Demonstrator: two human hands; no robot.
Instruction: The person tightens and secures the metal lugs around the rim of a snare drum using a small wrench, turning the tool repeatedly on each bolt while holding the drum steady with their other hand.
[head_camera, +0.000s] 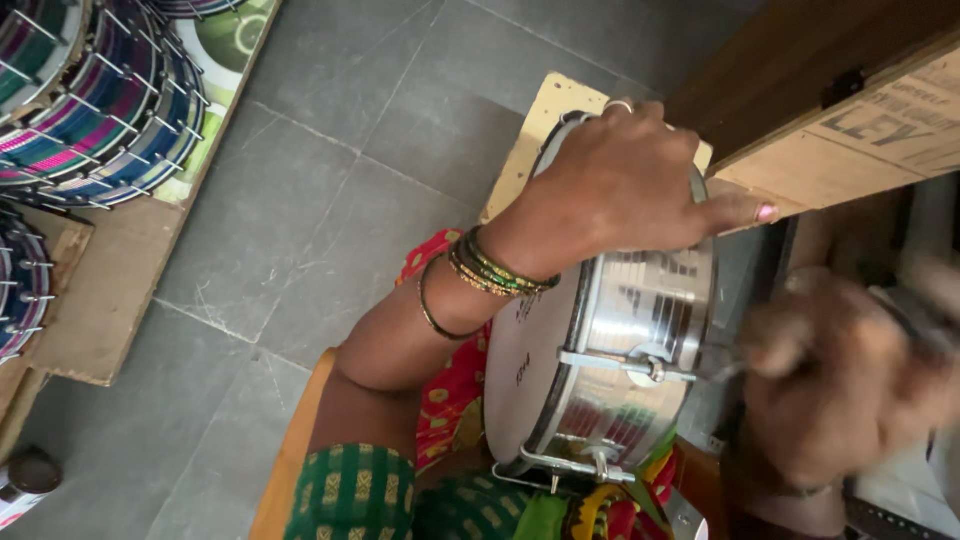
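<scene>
Just right of centre, at abt 4 o'clock from the middle of the view, a small chrome-shelled drum (610, 340) stands on edge over the person's lap, white head facing left, metal tension rods and lugs showing along its lower side. Left hand (620, 185) lies over the drum's top rim at 12 o'clock of the shell, fingers spread and pressing down, palm wrapped on the hoop – clamped on it, w/ green and gold bangles (490, 270) at the wrist. Right hand (835, 375) is at 3 o'clock of the drum, badly motion-blurred; it seems curled round smth thin near a tension rod, but can't tell what it grips or how tight. Hands are apart, one each side of the shell.

Handling, as a guess: shell looks stiff, polished and slippery, prob light for its size; drumhead is the delicate part, so best held by the hoop or rim, not the skin or the thin rods.

Grey tile floor (320, 200) below. Stacked drums w/ striped coloured shells (95, 100) at 10 o'clock, wooden board (850, 110) at 1–2 o'clock
</scene>
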